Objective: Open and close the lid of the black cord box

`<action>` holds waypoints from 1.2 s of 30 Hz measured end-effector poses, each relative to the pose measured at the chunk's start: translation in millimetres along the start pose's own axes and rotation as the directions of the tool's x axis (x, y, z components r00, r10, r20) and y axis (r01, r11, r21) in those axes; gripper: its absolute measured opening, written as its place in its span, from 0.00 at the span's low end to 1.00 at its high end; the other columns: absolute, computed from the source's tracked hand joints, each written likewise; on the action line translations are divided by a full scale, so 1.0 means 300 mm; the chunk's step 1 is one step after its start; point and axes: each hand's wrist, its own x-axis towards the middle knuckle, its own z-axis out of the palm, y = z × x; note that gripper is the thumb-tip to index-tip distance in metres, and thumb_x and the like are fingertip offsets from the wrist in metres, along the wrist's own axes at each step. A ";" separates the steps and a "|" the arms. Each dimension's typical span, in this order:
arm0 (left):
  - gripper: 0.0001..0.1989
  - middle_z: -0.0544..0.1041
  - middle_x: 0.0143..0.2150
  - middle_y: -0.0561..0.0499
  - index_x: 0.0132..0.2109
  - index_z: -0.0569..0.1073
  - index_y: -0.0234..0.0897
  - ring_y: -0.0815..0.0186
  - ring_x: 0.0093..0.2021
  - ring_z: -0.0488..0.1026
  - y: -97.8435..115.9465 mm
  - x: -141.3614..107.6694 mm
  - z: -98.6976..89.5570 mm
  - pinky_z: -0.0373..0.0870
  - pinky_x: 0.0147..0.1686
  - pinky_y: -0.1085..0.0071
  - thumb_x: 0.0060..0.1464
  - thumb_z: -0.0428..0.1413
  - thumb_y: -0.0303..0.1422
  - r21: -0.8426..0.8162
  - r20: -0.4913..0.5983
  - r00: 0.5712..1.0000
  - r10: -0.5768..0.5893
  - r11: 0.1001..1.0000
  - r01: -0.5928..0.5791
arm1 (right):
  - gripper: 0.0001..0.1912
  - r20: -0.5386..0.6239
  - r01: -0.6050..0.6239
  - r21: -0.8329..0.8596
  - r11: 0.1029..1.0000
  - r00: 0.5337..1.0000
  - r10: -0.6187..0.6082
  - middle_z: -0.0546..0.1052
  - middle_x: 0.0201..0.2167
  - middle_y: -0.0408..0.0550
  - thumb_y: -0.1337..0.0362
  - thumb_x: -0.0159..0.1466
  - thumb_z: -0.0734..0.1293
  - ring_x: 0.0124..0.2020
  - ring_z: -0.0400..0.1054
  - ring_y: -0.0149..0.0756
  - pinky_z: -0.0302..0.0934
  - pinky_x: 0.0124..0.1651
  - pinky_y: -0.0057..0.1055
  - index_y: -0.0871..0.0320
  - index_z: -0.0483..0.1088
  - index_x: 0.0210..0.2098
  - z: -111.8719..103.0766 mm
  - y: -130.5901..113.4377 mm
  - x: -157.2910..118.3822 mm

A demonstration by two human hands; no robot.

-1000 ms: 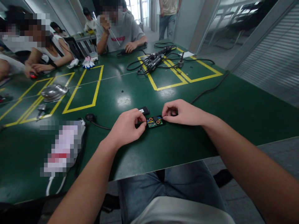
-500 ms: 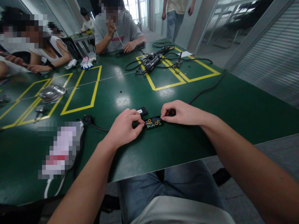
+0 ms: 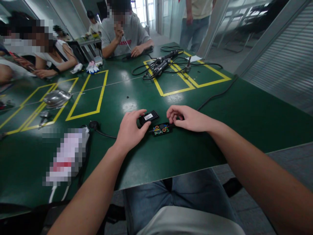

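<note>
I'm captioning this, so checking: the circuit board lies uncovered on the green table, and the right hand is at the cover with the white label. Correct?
Not quite: the head view shows the left hand at the cover with the white label; the right hand is beside the board. The board does lie uncovered on the green table.

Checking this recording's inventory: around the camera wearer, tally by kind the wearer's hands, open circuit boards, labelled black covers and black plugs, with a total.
Left hand and right hand: 2
Circuit board: 1
Labelled cover: 1
Black plug: 1
Total: 5
</note>
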 end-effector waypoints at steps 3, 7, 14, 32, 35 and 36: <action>0.20 0.86 0.55 0.43 0.63 0.81 0.38 0.51 0.55 0.79 0.018 -0.013 -0.006 0.77 0.60 0.51 0.68 0.65 0.37 -0.057 0.009 0.988 0.157 0.986 -0.156 | 0.20 0.003 -0.004 0.018 1.000 1.000 0.004 0.81 0.35 0.44 0.72 0.52 0.66 0.34 0.72 0.37 0.64 0.38 0.34 0.53 0.69 0.44 0.004 0.004 -0.002; 0.18 0.86 0.54 0.43 0.61 0.83 0.40 0.51 0.55 0.77 0.035 -0.020 0.000 0.77 0.59 0.51 0.69 0.65 0.39 -0.119 0.148 0.954 0.261 0.962 -0.245 | 0.21 0.005 0.003 0.021 1.000 1.000 -0.003 0.81 0.36 0.45 0.73 0.50 0.66 0.36 0.73 0.39 0.65 0.41 0.35 0.53 0.71 0.43 0.003 -0.001 -0.004; 0.18 0.84 0.57 0.44 0.63 0.83 0.41 0.51 0.56 0.77 0.038 -0.020 0.006 0.77 0.61 0.51 0.70 0.65 0.38 -0.145 0.226 0.936 0.269 0.960 -0.241 | 0.17 0.030 0.025 -0.047 0.999 0.999 -0.023 0.82 0.37 0.47 0.71 0.52 0.66 0.37 0.73 0.40 0.65 0.43 0.37 0.56 0.77 0.41 -0.005 -0.010 0.000; 0.20 0.83 0.51 0.45 0.63 0.82 0.40 0.52 0.53 0.77 0.043 -0.021 0.012 0.77 0.58 0.54 0.68 0.68 0.37 -0.142 0.244 0.936 0.252 0.965 -0.223 | 0.15 0.050 0.007 -0.073 0.997 0.999 -0.004 0.82 0.34 0.46 0.51 0.64 0.75 0.34 0.72 0.39 0.63 0.39 0.36 0.56 0.82 0.41 -0.001 -0.015 0.000; 0.20 0.83 0.50 0.45 0.63 0.82 0.42 0.52 0.53 0.76 0.043 -0.022 0.014 0.77 0.58 0.53 0.67 0.68 0.37 -0.142 0.240 0.938 0.251 0.965 -0.222 | 0.17 0.060 -0.002 -0.063 0.998 0.998 0.006 0.83 0.35 0.47 0.49 0.64 0.76 0.35 0.73 0.39 0.64 0.40 0.36 0.56 0.82 0.43 -0.006 -0.015 -0.002; 0.20 0.83 0.50 0.45 0.63 0.82 0.42 0.52 0.53 0.76 0.043 -0.023 0.014 0.77 0.57 0.54 0.67 0.68 0.37 -0.143 0.239 0.938 0.249 0.965 -0.220 | 0.17 0.065 -0.003 -0.061 0.998 0.998 0.007 0.83 0.36 0.47 0.49 0.64 0.76 0.36 0.74 0.39 0.64 0.40 0.36 0.56 0.82 0.43 -0.007 -0.015 -0.003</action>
